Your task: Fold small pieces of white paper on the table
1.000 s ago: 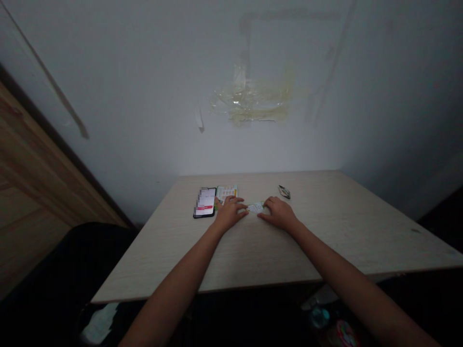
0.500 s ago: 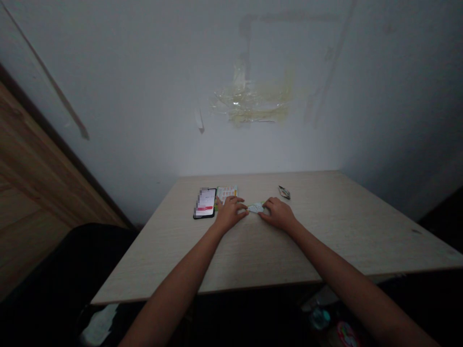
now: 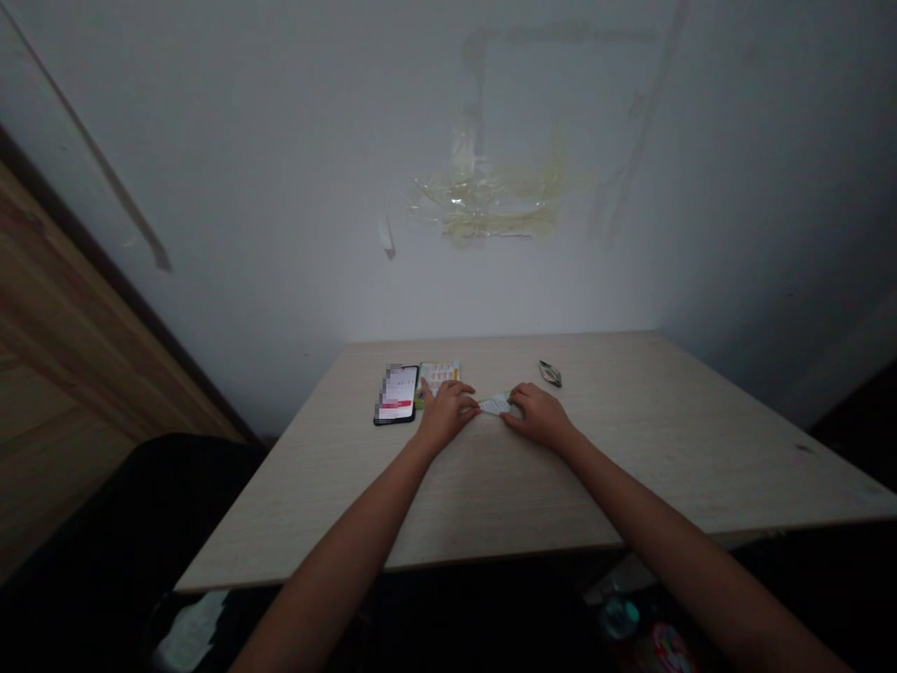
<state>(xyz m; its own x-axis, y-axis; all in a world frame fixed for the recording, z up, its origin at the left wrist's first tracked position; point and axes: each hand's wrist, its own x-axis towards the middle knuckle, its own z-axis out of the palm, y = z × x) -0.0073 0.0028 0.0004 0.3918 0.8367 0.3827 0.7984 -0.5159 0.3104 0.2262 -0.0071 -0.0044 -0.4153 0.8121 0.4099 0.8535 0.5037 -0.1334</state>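
Observation:
A small piece of folded paper, pale with green at its edge, lies on the table between my hands. My left hand pinches its left corner with the fingertips. At the other end, my right hand grips the paper between thumb and fingers, covering that side. Just behind my left hand lies a printed sheet or booklet with green and yellow edges, partly hidden by the fingers. A phone with a lit screen rests beside it on the left.
The light wooden table stands against a wall with peeling clear tape. Beyond my right hand sits a small dark folded piece. Below the table's front edge, a bottle-like thing with a teal top shows dimly.
Both hands keep their hold in almost the same place. The folded paper looks slightly flatter or turned between them; otherwise little differs.

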